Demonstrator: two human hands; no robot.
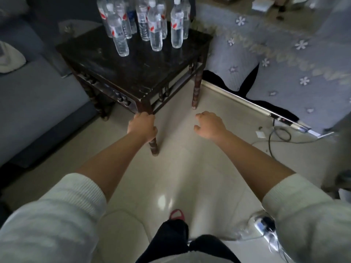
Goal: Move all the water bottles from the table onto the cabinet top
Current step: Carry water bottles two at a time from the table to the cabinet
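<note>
Several clear water bottles (pixel 156 25) with white caps and red-marked labels stand upright in a cluster at the far part of a small dark wooden table (pixel 144 67). My left hand (pixel 142 127) hangs in front of the table's near corner leg with its fingers loosely curled. Whether it touches the leg I cannot tell. My right hand (pixel 209 125) hovers over the floor to the right of that leg, fingers loosely curled and holding nothing. Both hands are well short of the bottles. No cabinet shows in this view.
A grey-blue sofa (pixel 34 95) flanks the table on the left. A seat under a flowered cover (pixel 284 54) stands on the right. Cables and a power strip (pixel 281 120) lie on the pale tile floor at right, with another strip (pixel 266 226) near my feet.
</note>
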